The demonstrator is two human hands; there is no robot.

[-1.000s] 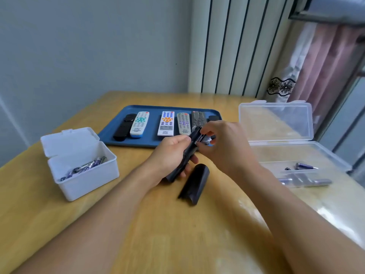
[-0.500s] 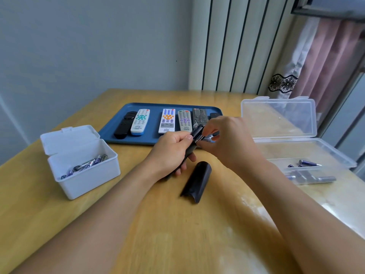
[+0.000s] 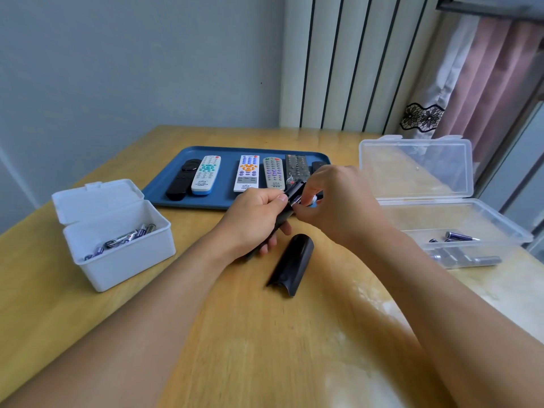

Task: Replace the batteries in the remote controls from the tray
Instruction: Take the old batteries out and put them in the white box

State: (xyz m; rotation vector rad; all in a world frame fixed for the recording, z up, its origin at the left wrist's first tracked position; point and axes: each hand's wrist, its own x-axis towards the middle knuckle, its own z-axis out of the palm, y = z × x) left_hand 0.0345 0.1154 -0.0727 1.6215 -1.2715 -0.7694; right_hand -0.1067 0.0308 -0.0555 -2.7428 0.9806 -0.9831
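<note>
Left hand (image 3: 253,219) grips a slim black plastic remote (image 3: 290,201) at centre frame; right hand (image 3: 332,201) pinches a battery (image 3: 297,199) in it. Its curved glossy cover (image 3: 291,265) lies below them on wood-grain table (image 3: 235,334); labels unreadable.

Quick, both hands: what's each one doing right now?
Left hand: grips the black remote.
Right hand: fingers pinched at the remote's open battery bay; whether a battery is held cannot be told.

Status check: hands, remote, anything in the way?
Left hand grips black remote. Right hand pinches battery at its compartment. Battery cover off, on table. Nothing blocking.
</note>
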